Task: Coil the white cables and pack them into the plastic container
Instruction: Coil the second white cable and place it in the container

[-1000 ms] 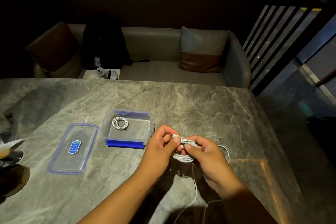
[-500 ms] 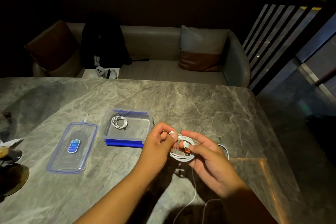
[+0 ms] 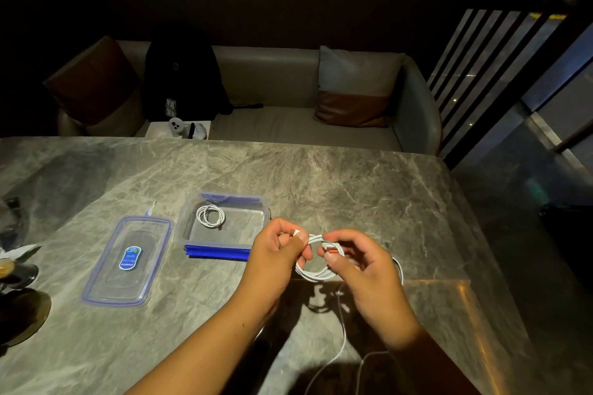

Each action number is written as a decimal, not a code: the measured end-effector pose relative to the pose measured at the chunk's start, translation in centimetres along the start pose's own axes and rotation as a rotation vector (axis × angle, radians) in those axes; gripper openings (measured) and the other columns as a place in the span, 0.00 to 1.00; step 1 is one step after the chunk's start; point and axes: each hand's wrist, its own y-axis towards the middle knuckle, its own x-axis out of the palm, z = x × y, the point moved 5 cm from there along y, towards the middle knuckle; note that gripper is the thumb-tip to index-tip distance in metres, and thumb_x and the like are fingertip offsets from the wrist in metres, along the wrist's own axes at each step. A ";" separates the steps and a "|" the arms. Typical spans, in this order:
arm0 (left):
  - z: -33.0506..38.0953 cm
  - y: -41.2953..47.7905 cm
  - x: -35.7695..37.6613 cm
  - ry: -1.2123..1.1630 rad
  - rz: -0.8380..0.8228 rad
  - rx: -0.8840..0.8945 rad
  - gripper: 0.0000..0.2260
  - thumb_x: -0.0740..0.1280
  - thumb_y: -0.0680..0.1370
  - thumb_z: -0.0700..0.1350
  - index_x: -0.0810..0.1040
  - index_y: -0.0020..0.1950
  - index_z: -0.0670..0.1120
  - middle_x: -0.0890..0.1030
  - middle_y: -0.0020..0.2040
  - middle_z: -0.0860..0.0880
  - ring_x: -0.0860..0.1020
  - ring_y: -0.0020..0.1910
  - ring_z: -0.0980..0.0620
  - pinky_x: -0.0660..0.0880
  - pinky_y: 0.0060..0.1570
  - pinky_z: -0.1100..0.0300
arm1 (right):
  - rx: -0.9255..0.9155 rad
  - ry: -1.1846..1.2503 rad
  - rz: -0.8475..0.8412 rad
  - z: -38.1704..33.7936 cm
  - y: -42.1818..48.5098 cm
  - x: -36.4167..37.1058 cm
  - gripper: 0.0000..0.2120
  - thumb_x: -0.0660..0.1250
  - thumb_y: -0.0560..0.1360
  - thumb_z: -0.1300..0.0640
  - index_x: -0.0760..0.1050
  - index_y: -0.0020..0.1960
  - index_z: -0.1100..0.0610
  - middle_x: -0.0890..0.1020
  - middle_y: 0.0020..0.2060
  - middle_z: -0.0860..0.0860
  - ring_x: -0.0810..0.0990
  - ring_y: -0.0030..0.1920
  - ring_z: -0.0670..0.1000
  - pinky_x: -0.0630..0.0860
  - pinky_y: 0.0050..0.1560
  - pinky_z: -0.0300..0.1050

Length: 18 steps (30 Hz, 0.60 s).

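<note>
A person's two bare hands work above a grey marbled surface [image 3: 353, 189]. The left hand [image 3: 276, 253] pinches one plug end of a white cable [image 3: 313, 271] between thumb and forefinger. The right hand [image 3: 362, 266] grips the gathered loops, thumb pressed beside an orange-tipped plug. The cable's loose tail hangs from the coil and trails toward the viewer. The cable looks light, thin and limp, likely springy enough to uncoil, so it is best held across all the loops at one point. Just left of the hands sits the open plastic container [image 3: 189, 224], holding a coiled cable [image 3: 210, 216]. Its lid [image 3: 128, 261] lies flat further left.
</note>
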 end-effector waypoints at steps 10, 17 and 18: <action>-0.5 -0.5 0.2 0.087 0.062 0.027 0.06 0.59 0.83 0.40 0.71 0.49 0.40 0.79 0.30 0.47 0.76 0.29 0.55 0.73 0.35 0.62 | -0.189 -0.384 0.160 -1.1 -0.1 0.1 0.05 0.68 0.78 0.62 0.79 0.46 0.54 0.83 0.40 0.46 0.83 0.42 0.46 0.73 0.41 0.33; -1.4 -0.4 0.0 -0.011 0.242 -0.068 0.07 0.58 0.83 0.41 0.71 0.46 0.44 0.75 0.29 0.48 0.73 0.27 0.55 0.71 0.31 0.61 | -0.082 -0.234 0.093 -0.4 -0.1 0.5 0.07 0.64 0.80 0.61 0.77 0.48 0.51 0.85 0.42 0.46 0.84 0.42 0.48 0.79 0.44 0.50; -1.5 -0.4 -0.1 -0.053 0.265 -0.094 0.07 0.58 0.83 0.40 0.71 0.46 0.44 0.74 0.29 0.48 0.72 0.27 0.55 0.70 0.30 0.61 | -0.077 -0.216 0.080 -0.4 -0.1 0.6 0.07 0.63 0.81 0.62 0.76 0.48 0.51 0.86 0.44 0.47 0.84 0.44 0.49 0.80 0.46 0.52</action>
